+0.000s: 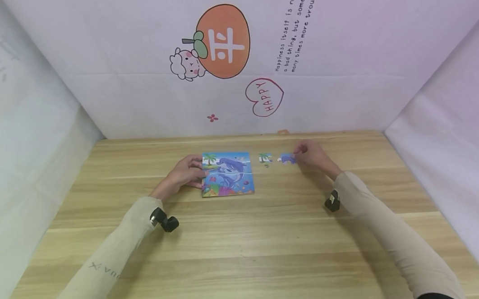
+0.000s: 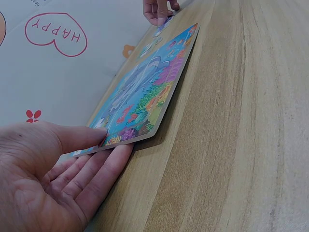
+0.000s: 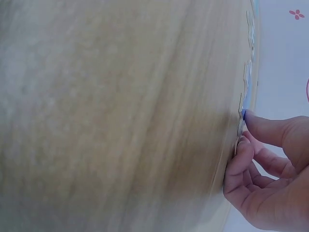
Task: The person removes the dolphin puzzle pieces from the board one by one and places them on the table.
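A square dolphin picture board (image 1: 229, 175) lies at the back middle of the table. My left hand (image 1: 185, 172) grips its left edge, thumb on top and fingers beneath; in the left wrist view the board (image 2: 140, 96) tilts with a shadow under its near edge. To the right, my right hand (image 1: 311, 156) pinches a blue and purple jigsaw piece (image 1: 286, 158) by its right end, low over the wood. Between that piece and the board sits another jigsaw piece (image 1: 265, 157) showing a palm tree.
The wooden table (image 1: 244, 244) ends at a white printed cloth wall (image 1: 139, 96) just behind the pieces. Cloth also hangs on the left and right sides. Each sleeve carries a small black wrist camera (image 1: 164, 220).
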A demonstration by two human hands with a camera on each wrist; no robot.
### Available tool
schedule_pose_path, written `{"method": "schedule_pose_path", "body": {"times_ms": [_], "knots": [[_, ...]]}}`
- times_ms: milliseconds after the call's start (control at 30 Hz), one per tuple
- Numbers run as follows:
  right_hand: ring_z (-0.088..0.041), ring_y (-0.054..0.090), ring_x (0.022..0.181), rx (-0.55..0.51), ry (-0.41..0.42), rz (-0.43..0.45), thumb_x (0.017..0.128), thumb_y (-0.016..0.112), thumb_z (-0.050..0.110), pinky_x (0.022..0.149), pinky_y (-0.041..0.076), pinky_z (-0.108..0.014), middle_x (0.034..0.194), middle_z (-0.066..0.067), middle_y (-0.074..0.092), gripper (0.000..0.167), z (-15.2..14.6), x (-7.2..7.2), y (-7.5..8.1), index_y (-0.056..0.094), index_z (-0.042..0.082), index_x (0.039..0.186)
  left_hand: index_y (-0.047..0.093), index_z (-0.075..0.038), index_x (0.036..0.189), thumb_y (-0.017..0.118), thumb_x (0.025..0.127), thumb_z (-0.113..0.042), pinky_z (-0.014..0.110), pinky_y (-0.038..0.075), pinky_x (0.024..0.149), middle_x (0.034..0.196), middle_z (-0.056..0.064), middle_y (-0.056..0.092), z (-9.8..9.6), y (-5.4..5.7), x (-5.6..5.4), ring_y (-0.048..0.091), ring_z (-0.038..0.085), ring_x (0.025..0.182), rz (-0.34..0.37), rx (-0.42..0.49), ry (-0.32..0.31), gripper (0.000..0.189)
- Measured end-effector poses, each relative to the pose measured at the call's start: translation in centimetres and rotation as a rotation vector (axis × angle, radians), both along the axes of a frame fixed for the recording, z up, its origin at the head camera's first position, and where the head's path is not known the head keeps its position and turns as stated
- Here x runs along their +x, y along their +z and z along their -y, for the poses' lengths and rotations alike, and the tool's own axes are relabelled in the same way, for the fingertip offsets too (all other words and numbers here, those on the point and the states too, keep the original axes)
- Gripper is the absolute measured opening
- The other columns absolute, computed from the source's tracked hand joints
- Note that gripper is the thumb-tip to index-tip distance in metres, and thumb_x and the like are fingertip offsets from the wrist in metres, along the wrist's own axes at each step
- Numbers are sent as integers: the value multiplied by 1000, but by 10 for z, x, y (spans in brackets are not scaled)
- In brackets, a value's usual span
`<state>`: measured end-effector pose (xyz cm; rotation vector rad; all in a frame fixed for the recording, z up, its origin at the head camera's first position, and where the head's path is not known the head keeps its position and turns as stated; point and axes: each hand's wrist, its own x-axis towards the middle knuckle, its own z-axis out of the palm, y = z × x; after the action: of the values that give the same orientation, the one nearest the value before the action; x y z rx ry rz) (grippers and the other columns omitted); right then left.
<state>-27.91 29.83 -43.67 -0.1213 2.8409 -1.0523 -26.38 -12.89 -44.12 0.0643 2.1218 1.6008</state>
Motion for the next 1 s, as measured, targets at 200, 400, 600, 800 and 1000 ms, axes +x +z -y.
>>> {"method": "schedule_pose_path", "body": {"times_ms": [200,400,600,800,1000], "knots": [[-22,60,82,24,18,36,99,67,7,67,53,-23,95,-17,69,16,0,-2,8,65,-7,105,29,0,160,70,97,-3,26,68,71,142,22,45,1,1,-4,66,17,83,8,2,-1,75],[-28,62,90,72,45,69,101,66,13,75,56,-32,101,-19,69,20,1,-5,14,66,-6,107,31,0,158,69,96,0,27,68,68,139,21,46,2,1,-4,65,17,77,15,9,8,73],[-33,64,98,107,30,106,102,65,17,80,58,-34,105,-20,70,24,-4,-2,16,68,-5,110,32,-1,158,69,96,1,30,69,71,136,20,46,-2,-2,-3,65,17,80,20,31,-7,72],[-29,64,91,104,19,121,101,64,16,69,55,-27,104,-20,72,23,-3,-2,21,69,-4,111,32,0,158,69,97,-1,28,69,69,137,20,47,-3,-3,-2,66,17,79,14,24,-5,71],[-29,64,93,123,24,69,101,62,15,78,58,-35,106,-20,72,22,10,-2,24,70,-4,109,31,1,158,69,97,-2,28,69,69,138,21,47,0,-2,-2,66,17,80,4,15,-11,72]]}}
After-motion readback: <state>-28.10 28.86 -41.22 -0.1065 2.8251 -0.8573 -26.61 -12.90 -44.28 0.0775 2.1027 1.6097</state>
